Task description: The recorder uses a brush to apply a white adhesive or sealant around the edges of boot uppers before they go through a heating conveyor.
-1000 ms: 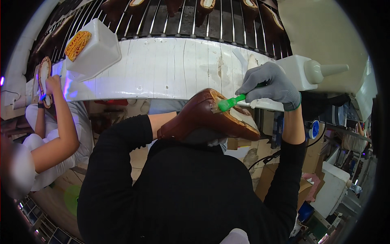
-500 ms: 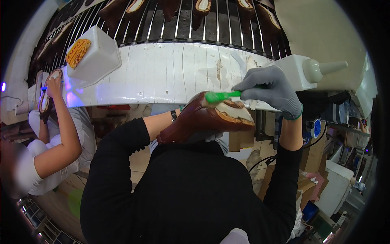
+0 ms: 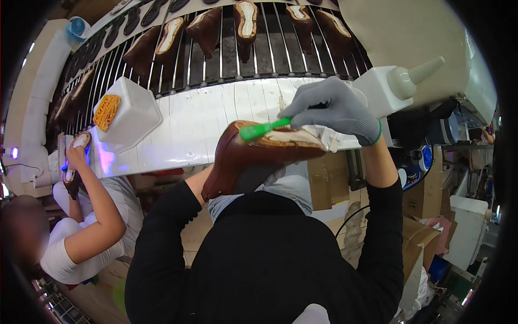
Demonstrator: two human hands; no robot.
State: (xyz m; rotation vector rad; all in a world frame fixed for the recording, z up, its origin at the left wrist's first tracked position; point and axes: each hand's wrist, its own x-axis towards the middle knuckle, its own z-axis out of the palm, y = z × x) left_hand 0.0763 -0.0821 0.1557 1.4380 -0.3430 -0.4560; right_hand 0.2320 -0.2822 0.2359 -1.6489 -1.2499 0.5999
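In the head view, a brown shoe [image 3: 232,167] is noted at the centre of the frame, sole side turned up, in front of the bench's near edge. It is held by the left hand [image 3: 276,176], which is largely hidden behind it; only a patch of grey glove is shown below the shoe, so the exact set of the fingers cannot be told. By the gloved right hand [image 3: 337,110], right of centre, a green brush [image 3: 270,128] is pinched between thumb and fingers, its head lying over the sole's left end; bristle contact cannot be made out. Part of the white bench [image 3: 189,127] is covered by the right hand. A white container [image 3: 143,116] topped by a yellow pad [image 3: 107,113] is seen at upper left, a white nozzle bottle [image 3: 377,89] at upper right. More shoes [image 3: 246,24] are carried on the metal-bar rack [image 3: 274,51] along the top. At far left, another shoe [image 3: 82,140] is handled by a co-worker [image 3: 100,224].
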